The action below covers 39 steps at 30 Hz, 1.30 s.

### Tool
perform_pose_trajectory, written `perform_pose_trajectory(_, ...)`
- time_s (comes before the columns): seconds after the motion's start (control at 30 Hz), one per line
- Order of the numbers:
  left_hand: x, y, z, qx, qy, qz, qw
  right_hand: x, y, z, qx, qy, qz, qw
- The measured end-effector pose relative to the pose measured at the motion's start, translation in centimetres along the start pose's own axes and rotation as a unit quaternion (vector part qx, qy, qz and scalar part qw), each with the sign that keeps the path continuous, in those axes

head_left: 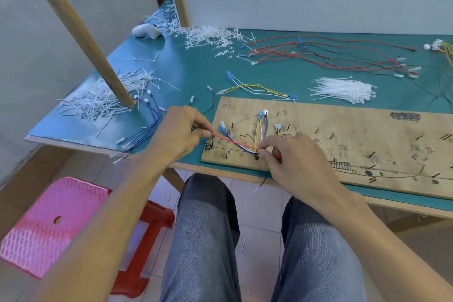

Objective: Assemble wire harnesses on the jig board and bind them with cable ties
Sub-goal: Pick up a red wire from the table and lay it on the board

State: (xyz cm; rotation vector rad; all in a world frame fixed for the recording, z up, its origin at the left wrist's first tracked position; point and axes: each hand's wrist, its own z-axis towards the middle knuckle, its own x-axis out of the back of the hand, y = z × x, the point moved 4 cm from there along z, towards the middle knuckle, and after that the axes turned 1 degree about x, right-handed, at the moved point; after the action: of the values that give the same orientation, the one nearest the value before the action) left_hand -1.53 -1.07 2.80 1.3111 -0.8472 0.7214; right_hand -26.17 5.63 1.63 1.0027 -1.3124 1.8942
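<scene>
A wooden jig board (343, 130) with black pegs and pen marks lies on the green table. Blue, white and yellow wires (257, 134) with small connectors are laid on its left end and meet near a peg. A thin red wire (232, 142) is stretched taut across them. My left hand (181, 130) pinches its left end just off the board's left edge. My right hand (289, 162) pinches its right part over the board's front edge. A neat bundle of white cable ties (343, 89) lies behind the board.
Red and black wire harnesses (331, 54) spread at the back right. Loose yellow and white wires (257, 88) lie behind the board. Cut tie ends (103, 98) pile round a wooden post (81, 32). Blue wires (144, 130) hang at the table's edge. A pink stool (49, 223) stands below left.
</scene>
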Motion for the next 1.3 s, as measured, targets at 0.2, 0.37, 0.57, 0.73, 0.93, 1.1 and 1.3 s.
perform_pose_trajectory(0.2, -0.7, 0.1, 0.1, -0.003, -0.023, 0.020, 1.000, -0.4, 0.3, -0.3, -0.010, 0.003, 0.014, 1.000)
perform_pose_trajectory(0.37, -0.8, 0.7, 0.0, -0.054, -0.024, 0.078, 0.995, -0.1, 1.4, -1.1, -0.035, 0.005, 0.048, 0.998)
perform_pose_trajectory(0.57, -0.2, 2.5, -1.4, -0.114, -0.005, 0.241, 0.964, 1.3, 2.4, -2.9, -0.024, 0.029, 0.017, 0.999)
perform_pose_trajectory(0.73, -2.5, 7.6, -6.1, -0.234, 0.059, 0.202, 0.949, 1.8, 3.9, -3.6, -0.064, 0.019, 0.056, 0.996)
perform_pose_trajectory(0.93, -6.8, 8.5, -8.4, -0.217, 0.020, 0.196, 0.956, 4.2, 7.0, -5.0, -0.149, 0.021, 0.123, 0.981)
perform_pose_trajectory(1.1, -7.5, 8.4, -8.6, -0.199, 0.045, 0.196, 0.959, 6.4, 8.8, -5.3, -0.187, 0.030, 0.094, 0.977)
perform_pose_trajectory(1.3, -7.7, 8.7, -8.6, -0.195, 0.050, 0.190, 0.961, 8.3, 10.2, -5.1, -0.206, 0.054, 0.078, 0.974)
